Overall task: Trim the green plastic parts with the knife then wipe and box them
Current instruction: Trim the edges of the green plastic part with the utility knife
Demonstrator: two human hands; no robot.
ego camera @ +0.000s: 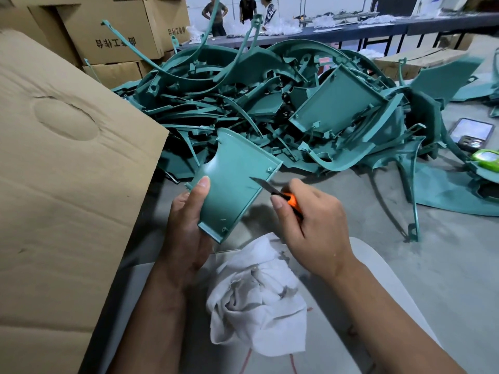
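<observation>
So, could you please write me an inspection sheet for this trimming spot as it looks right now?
Surface: grey floor, dusty.
Job's things: green part held upright; knife with its blade on the part's right edge; white cloth on the lap; cardboard box at left; pile of green parts behind.
Clutter: phone and a green gadget at right.
Hands: left hand grips the part; right hand grips the knife.
Cables: thin red cord below the cloth.
Surroundings: stacked cartons, long bench, people standing beyond.
</observation>
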